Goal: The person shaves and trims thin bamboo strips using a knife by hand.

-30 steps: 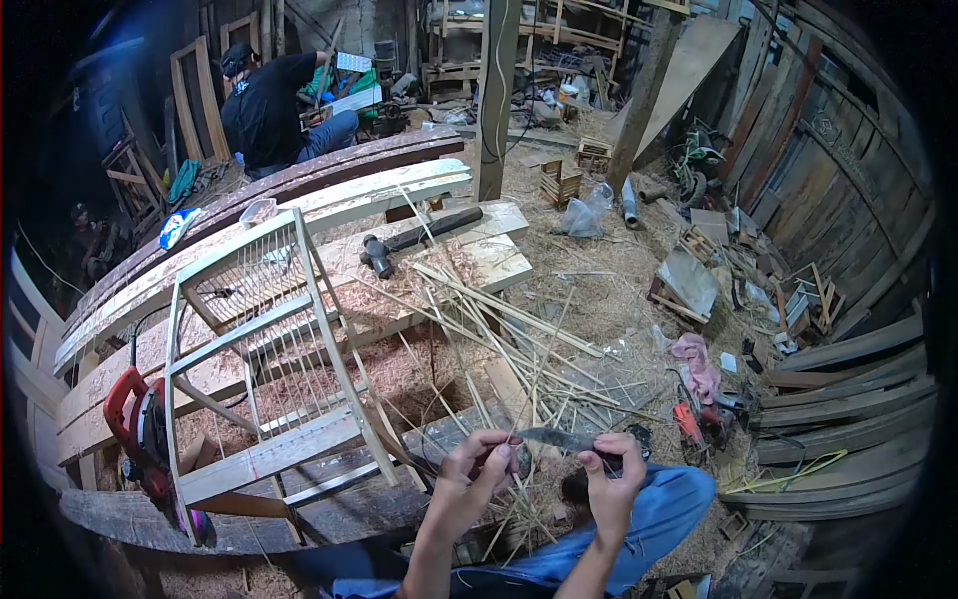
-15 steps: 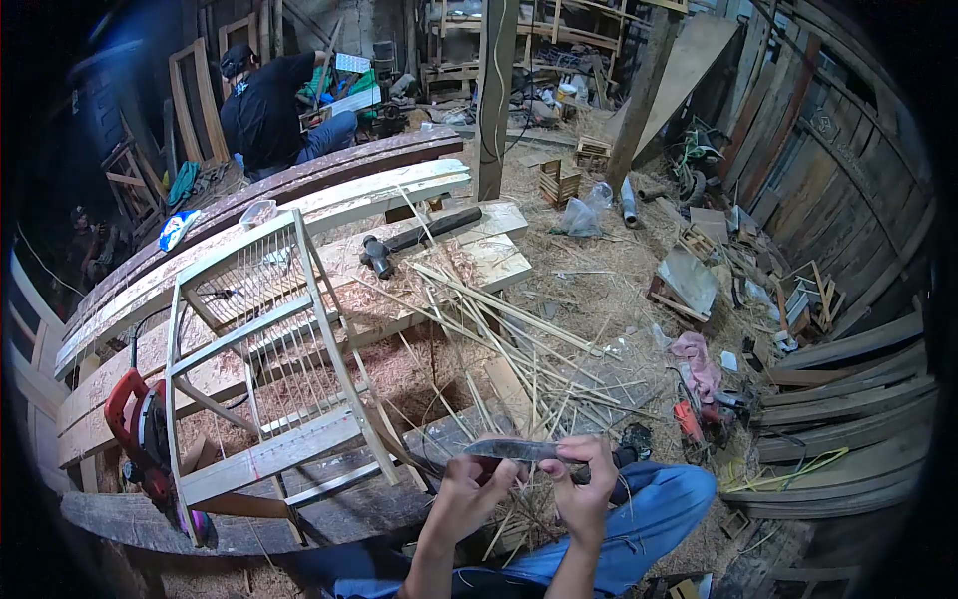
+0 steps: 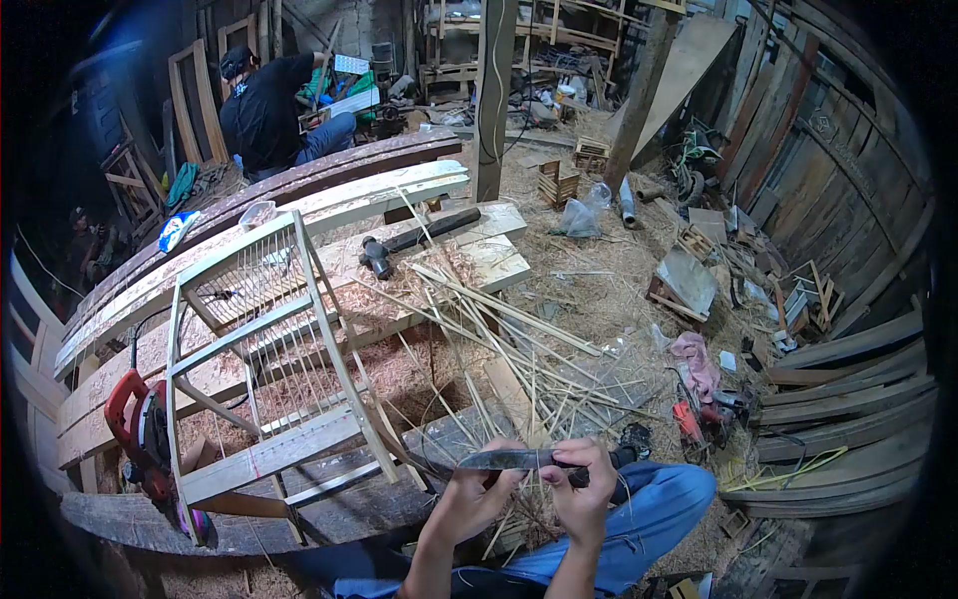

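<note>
A knife (image 3: 507,459) with a broad grey blade lies level across both hands, its tip to the left. My right hand (image 3: 582,494) is closed round the handle, the thumb up by the blade. My left hand (image 3: 473,499) is closed just under the blade, fingers curled behind it; what it pinches is hidden. Thin wooden strips (image 3: 539,384) are heaped just beyond the hands. Left of them stands a small wooden frame (image 3: 334,344) with slim rods across it.
A hammer (image 3: 377,258) rests on the planks (image 3: 489,262). A red power saw (image 3: 140,429) sits at the left. Another person (image 3: 264,110) crouches at the back left. Stacked boards (image 3: 848,429) line the right, and a pink cloth (image 3: 694,359) lies near them. Shavings cover the floor.
The knife has turned slightly, showing more of the blade's flat side, and shifted a little left. My left hand has shifted slightly beneath it; the right hand stays nearly in place.
</note>
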A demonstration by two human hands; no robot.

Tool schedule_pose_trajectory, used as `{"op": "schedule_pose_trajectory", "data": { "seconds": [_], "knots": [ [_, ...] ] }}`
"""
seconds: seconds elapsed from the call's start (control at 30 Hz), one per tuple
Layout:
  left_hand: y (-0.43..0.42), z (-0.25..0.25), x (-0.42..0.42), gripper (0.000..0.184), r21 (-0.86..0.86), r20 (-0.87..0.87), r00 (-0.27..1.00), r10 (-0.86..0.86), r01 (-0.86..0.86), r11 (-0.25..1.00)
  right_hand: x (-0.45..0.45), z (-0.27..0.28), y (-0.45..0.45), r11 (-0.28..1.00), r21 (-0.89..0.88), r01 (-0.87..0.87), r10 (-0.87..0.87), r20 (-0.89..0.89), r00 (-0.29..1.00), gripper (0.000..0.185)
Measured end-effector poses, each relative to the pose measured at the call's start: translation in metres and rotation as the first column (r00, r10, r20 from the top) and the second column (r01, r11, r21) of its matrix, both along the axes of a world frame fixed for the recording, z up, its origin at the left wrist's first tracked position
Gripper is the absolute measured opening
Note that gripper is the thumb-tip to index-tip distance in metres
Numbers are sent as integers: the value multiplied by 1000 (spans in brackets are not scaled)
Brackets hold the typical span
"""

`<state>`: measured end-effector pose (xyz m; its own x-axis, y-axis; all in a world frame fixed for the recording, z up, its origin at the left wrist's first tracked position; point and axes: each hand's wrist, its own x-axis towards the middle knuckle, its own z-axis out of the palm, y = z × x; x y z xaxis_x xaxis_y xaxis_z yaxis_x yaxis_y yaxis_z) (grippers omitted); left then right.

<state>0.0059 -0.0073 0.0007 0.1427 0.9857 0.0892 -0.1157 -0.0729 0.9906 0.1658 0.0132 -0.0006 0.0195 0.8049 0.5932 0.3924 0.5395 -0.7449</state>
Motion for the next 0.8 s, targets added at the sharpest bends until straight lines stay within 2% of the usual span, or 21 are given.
{"op": "schedule_pose_trajectory", "data": {
  "seconds": [0.07, 0.13, 0.27, 0.33, 0.43, 0.5, 0.57, 0.7, 0.77, 0.8],
  "knots": [
    [0, 0, 2, 14, 22, -53, 999, -2, 3, 1000, 0, -2, -3, 999, -35, -23, 22, -32, 999, 31],
    [1, 1, 7, 20, 190, -112, 992, 50, -28, 981, 1, -1, -2, 999, -3, -36, 36, -16, 999, 32],
    [0, 9, 6, 21, 191, -132, 991, 14, 11, 982, 5, -2, -1, 995, 70, -69, 69, -6, 998, 34],
    [-2, 14, 3, 21, 166, -206, 978, -20, 55, 985, 9, 1, 0, 992, 104, -70, 67, 38, 997, 34],
    [-3, 15, -1, 22, 196, -203, 976, -84, 124, 973, 12, 0, -2, 988, 142, -56, 45, 81, 996, 36],
    [-5, 20, -3, 22, 184, -183, 979, -89, 123, 975, 13, 2, -3, 988, 148, -41, 29, 79, 996, 37],
    [-6, 24, -4, 22, 173, -166, 982, -93, 122, 977, 12, 7, -2, 976, 218, 27, -61, 148, 987, 37],
    [-7, 17, -1, 21, 105, -152, 984, -95, 111, 988, 19, -6, 2, 971, 237, 25, -69, 180, 981, 33],
    [-12, 19, -8, 21, 51, -144, 985, -95, 104, 993, 38, -38, 10, 945, 205, 256, -260, -8, 966, 29],
    [-16, 30, -19, 21, -13, -107, 990, -91, 90, 996, 55, -34, 12, 932, 67, 356, -345, -129, 930, 30]
  ]
}}
